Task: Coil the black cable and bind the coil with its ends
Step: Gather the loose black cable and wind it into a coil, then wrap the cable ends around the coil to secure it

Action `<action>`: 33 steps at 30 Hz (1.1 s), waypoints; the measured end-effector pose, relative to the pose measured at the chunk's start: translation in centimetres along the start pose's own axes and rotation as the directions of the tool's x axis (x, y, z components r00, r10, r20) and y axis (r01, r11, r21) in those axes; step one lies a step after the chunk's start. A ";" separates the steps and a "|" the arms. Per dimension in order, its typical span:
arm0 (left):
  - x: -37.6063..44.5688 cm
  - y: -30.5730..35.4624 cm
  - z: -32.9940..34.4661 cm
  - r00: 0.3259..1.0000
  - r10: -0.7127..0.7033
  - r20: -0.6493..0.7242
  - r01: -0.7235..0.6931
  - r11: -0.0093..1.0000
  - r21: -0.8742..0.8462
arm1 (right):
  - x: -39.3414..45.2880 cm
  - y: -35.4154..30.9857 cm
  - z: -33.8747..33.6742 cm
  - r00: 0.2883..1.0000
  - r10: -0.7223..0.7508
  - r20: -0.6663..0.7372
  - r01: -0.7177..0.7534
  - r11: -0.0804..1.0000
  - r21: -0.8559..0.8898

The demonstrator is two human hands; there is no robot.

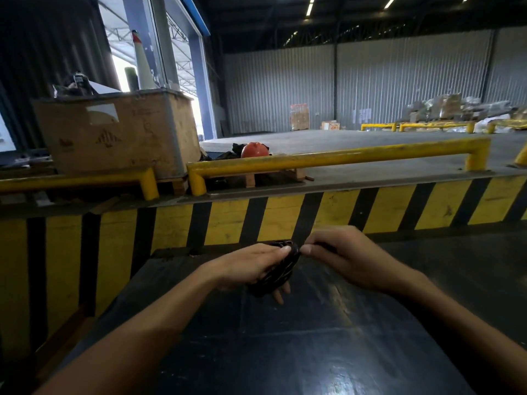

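Fingers [281,292] of the left hand [251,265] wrap around a bundle of black cable [278,270], curled shut on the coil, two tips poking out below it. Thumb lies across the coil's top. Right hand [346,256] sits just beside, thumb and forefinger pinched closed on a short dark stretch of the cable at the coil's upper end (the end itself is hidden inside the grip). Beneath both hands: dark glossy tabletop [285,352]. Beyond the fingertips, a yellow-and-black striped barrier [228,220], then a yellow rail [328,159].
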State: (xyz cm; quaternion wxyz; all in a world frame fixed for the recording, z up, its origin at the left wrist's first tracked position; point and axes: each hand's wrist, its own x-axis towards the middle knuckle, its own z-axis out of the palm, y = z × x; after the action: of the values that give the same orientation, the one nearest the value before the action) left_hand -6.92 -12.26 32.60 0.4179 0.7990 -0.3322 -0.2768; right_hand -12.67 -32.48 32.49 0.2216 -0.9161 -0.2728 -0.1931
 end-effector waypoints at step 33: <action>0.3 -19.2 17.7 0.759 -0.292 -0.582 0.294 0.951 -0.092 | -21.3 1.9 23.4 0.570 0.821 0.023 -0.775 0.528 0.348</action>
State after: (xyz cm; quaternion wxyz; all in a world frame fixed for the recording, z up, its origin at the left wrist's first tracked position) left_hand -13.71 -12.76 7.37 0.4498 0.8880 -0.0579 -0.0766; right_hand -22.67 -30.78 2.40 0.4495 -0.8731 0.1665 -0.0884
